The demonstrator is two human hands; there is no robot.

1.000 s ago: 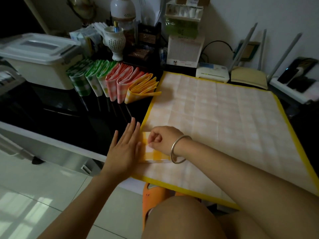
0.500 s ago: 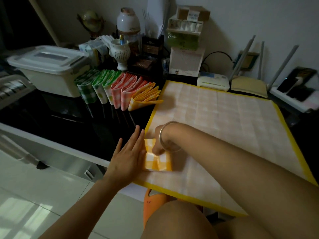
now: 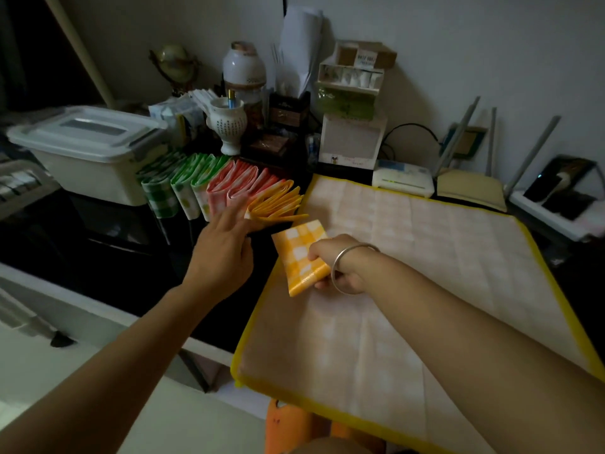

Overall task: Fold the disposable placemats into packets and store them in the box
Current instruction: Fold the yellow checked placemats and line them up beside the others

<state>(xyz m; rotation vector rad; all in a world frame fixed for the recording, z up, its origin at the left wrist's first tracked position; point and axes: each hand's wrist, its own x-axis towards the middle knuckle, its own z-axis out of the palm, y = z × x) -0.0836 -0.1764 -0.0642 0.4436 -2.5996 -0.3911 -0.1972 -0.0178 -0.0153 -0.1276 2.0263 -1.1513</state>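
The right hand (image 3: 340,268) now grips the folded yellow packet (image 3: 302,257), lifted off the mat toward frame centre; the left hand (image 3: 226,250), earlier beside it, reaches the upright packet row (image 3: 216,188).

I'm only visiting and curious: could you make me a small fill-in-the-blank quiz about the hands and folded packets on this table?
The right hand grips a folded packet checked in white and ____.
A metal bangle sits on the ____ wrist.
In the row of folded packets, those nearest the white box are ____.
The left hand, fingers straight, holds ____.
Missing words: yellow; right; green; nothing.
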